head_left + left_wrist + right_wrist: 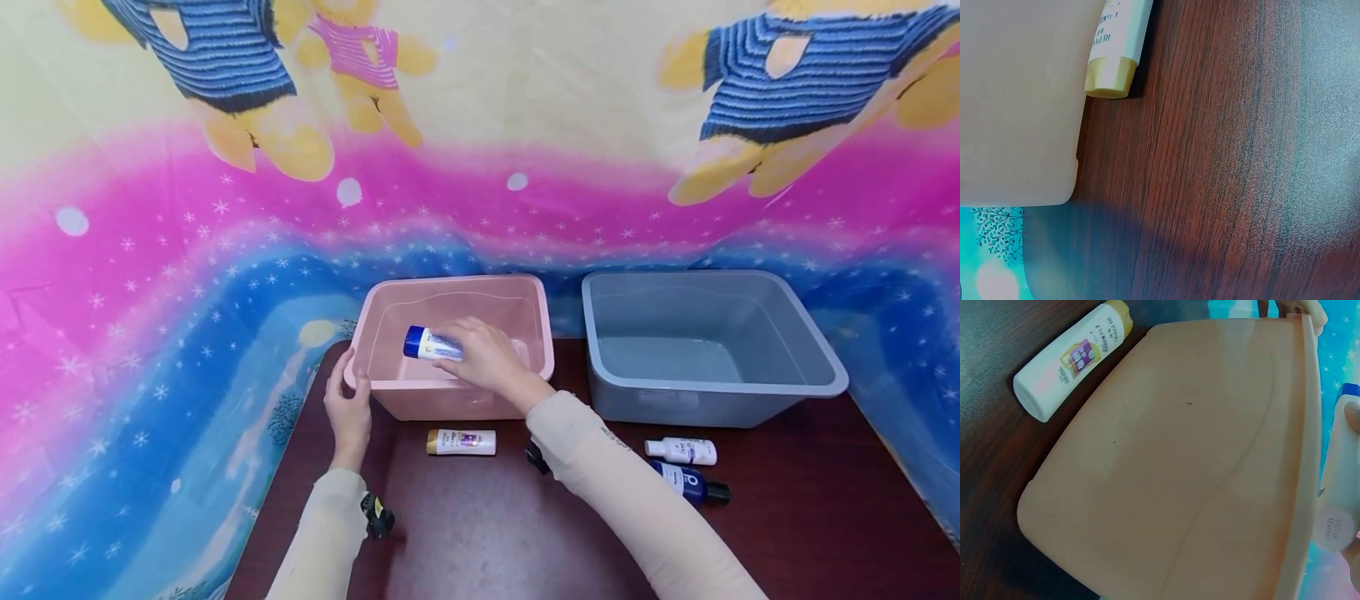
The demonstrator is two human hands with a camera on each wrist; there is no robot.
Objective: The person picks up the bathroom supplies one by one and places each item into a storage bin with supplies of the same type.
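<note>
My right hand grips a white bottle with a blue cap, held on its side over the pink plastic bin. In the right wrist view the bottle shows beyond the bin's rim, its round base toward the camera and fingers partly covering it. At the bin's left front corner my left hand holds the rim, thumb and fingers on either side of it. Just in front of the bin lies a white bottle with a gold cap, its purple label up.
To the right stands a grey-blue plastic bin. In front of it, a small white bottle and a dark blue bottle with a black cap lie side by side on the dark wooden table. A printed cloth hangs behind.
</note>
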